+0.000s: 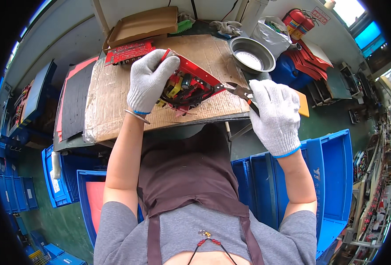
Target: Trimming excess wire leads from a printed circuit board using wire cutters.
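My left hand, in a white knit glove, is closed on the upper left end of a red circuit board, which it holds tilted above the bench. Yellow and dark components and black wires crowd the board's lower side. In my right hand, gloved the same way, is a pair of cutting pliers with dark handles. Their jaws meet the board's right end; whether they grip anything there is too small to tell.
Brown cardboard covers the bench. More red boards lie beside an open cardboard box at the back left. A metal bowl stands at the back right. Blue crates are below on both sides. Red fire extinguishers stand behind.
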`<action>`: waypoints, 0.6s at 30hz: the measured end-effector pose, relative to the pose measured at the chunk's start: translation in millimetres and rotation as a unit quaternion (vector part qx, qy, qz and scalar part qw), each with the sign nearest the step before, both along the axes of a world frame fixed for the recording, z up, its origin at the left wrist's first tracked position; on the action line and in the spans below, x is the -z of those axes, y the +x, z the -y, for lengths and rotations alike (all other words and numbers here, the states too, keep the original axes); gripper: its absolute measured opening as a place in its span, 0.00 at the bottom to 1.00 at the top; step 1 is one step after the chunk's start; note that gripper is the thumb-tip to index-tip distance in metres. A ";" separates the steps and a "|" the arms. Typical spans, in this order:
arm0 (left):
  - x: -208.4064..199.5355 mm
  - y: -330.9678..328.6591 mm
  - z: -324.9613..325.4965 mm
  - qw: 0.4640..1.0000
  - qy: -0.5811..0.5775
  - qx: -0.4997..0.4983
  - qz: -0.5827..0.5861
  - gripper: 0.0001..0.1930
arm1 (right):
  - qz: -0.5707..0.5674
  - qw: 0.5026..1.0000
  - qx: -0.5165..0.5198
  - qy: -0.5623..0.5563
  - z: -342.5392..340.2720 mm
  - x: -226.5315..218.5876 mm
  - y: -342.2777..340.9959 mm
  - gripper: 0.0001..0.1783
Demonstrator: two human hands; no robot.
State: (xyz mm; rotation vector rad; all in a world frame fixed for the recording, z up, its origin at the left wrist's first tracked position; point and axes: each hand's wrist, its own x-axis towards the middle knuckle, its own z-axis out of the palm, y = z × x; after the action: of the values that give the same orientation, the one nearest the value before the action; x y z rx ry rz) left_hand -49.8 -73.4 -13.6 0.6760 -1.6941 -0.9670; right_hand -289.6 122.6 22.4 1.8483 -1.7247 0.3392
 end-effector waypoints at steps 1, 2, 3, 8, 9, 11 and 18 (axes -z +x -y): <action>-0.2 0.0 0.1 1.000 0.001 0.000 0.000 0.11 | -0.003 1.000 0.004 -0.001 -0.7 0.1 1.0 0.36; -0.8 0.0 0.0 1.000 0.002 -0.002 0.000 0.11 | -0.007 1.000 0.008 -0.002 -1.1 0.2 1.7 0.35; -1.5 -0.4 -0.2 1.000 0.003 -0.002 0.001 0.12 | -0.007 1.000 0.009 -0.001 -0.7 -0.2 1.8 0.35; -1.5 -0.5 -1.6 1.000 -0.006 -0.003 0.005 0.12 | -0.016 1.000 0.019 0.013 1.4 0.9 1.4 0.34; -1.6 -0.1 -1.8 1.000 -0.006 0.002 0.005 0.12 | -0.016 1.000 0.019 0.014 0.4 0.6 1.5 0.34; -1.0 0.8 0.2 1.000 -0.003 0.012 0.002 0.12 | 0.020 0.998 0.016 0.057 -2.8 0.3 0.7 0.33; -3.4 6.7 -3.3 0.998 -0.023 0.058 0.013 0.08 | 0.284 0.934 -0.136 0.167 -6.9 2.6 -8.3 0.21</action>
State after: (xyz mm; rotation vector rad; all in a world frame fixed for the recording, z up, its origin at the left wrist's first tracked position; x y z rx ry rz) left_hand -43.1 -70.2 -10.2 0.5670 -1.7900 -1.0003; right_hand -297.9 129.4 19.8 2.4187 -1.9864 0.8010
